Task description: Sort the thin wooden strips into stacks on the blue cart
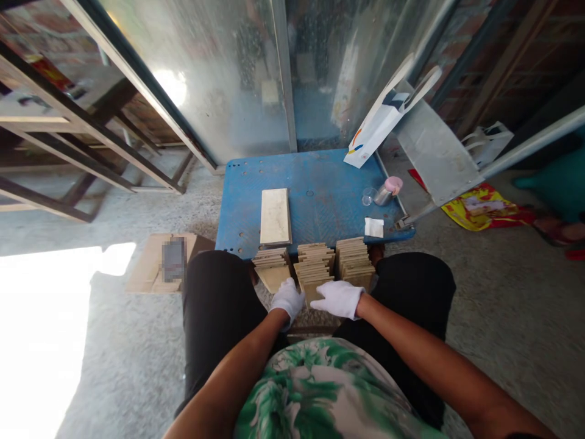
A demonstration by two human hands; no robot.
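Three stacks of thin wooden boards stand between my knees at the near edge of a blue platform [320, 183]: a left stack [270, 261], a middle stack [315, 262] and a right stack [353, 259]. Both hands wear white gloves. My left hand [287, 299] is curled around the near end of a board between the left and middle stacks. My right hand [339, 299] lies over the near end of the middle stack, fingers closed on a board. A single pale board [275, 216] lies flat on the platform beyond the stacks.
A white paper bag [379, 125] leans at the platform's far right. A pink-capped glass bottle [386, 190] and a white paper scrap [373, 227] lie near its right edge. Cardboard [150, 268] lies on the concrete to the left. Metal frames stand at left, glass panels behind.
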